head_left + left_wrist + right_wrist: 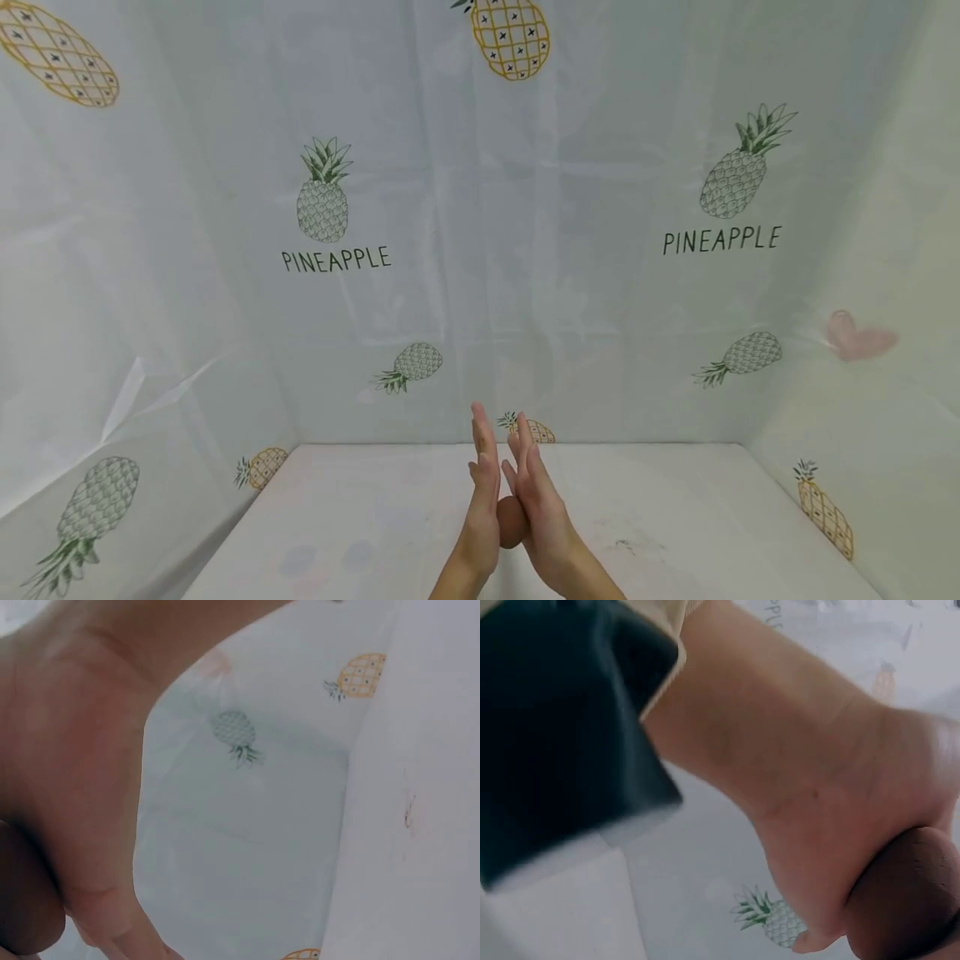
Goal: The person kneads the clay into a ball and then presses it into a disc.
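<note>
A brown, clay-like ball (512, 523) sits between two palms above the white table. My left hand (482, 500) presses it from the left side, fingers pointing up and mostly straight. From the right, my right hand (542, 510) bears against it with its fingers extended too. The fingertips of the two hands are apart. In the left wrist view, part of the dark ball (26, 896) shows at the lower left against a palm. The right wrist view has the ball (904, 896) at lower right, its surface faintly pitted; the palms hide part of it.
Below the hands spreads a white table (360, 508) with faint smudges. Behind it hangs a pale curtain (502, 300) printed with pineapples, and similar sheets line both sides. A dark device (570, 742) is on the wrist in the right wrist view.
</note>
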`<move>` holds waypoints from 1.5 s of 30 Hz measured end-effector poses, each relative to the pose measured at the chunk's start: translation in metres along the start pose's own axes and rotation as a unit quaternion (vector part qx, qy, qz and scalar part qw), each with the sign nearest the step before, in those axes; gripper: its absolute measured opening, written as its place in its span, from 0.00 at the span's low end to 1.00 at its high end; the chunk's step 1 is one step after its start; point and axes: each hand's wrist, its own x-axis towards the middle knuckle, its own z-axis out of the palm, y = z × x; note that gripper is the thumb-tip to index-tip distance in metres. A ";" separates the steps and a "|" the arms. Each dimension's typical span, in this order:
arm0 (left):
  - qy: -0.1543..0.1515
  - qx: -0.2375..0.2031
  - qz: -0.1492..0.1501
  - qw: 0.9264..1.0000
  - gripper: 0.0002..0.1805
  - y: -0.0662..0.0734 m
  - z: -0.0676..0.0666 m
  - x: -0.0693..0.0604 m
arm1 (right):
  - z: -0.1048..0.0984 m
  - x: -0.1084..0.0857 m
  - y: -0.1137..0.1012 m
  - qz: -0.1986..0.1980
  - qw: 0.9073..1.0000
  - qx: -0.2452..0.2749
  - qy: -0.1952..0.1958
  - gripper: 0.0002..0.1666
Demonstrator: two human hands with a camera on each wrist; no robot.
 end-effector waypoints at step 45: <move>-0.022 -0.019 -0.010 1.000 0.30 0.002 0.030 -0.008 | -0.028 0.004 -0.001 -0.072 0.994 -0.050 0.064 0.33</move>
